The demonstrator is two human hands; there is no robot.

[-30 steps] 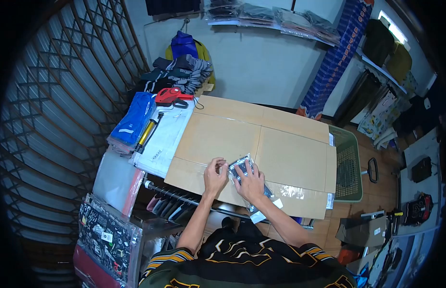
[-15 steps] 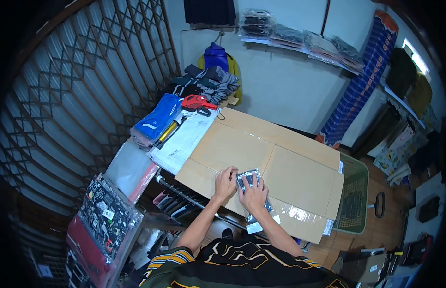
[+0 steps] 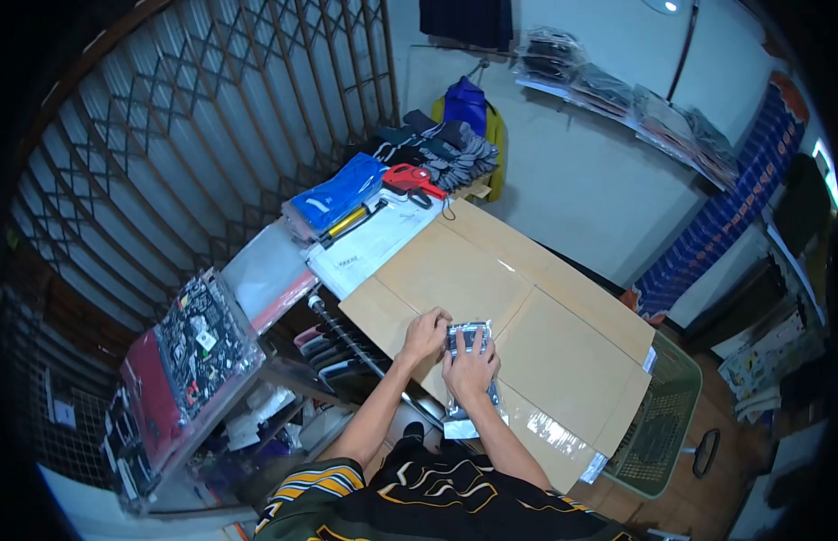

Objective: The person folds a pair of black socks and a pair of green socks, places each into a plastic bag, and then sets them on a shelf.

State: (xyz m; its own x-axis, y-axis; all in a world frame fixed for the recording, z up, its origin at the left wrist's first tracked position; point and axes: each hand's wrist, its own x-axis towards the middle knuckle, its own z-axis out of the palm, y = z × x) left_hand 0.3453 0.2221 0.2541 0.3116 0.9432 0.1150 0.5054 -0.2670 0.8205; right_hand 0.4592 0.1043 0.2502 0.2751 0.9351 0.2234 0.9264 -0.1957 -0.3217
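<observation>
A dark folded item in a clear plastic packet (image 3: 469, 335) lies on the flattened cardboard sheet (image 3: 577, 347), near its front edge. My right hand (image 3: 473, 368) rests on top of it with the fingers spread and stretched out. At the packet's upper left corner is my left hand (image 3: 426, 334), its fingers curled in and closed at the plastic edge. A white strip (image 3: 462, 427) shows at the packet's lower end, below my right wrist. The middle of the packet is hidden under my right hand.
Blue packed cloth (image 3: 340, 194), a yellow-and-black tool (image 3: 349, 220) and a red tag gun (image 3: 412, 179) lie at the back left, near stacked grey garments (image 3: 460, 149). A green plastic basket (image 3: 676, 424) stands right. Packed garments (image 3: 202, 338) sit on the left shelf.
The view has turned, so the surroundings sit further right and the cardboard looks rotated. My hands stay at the packet, with the right still flat on it.
</observation>
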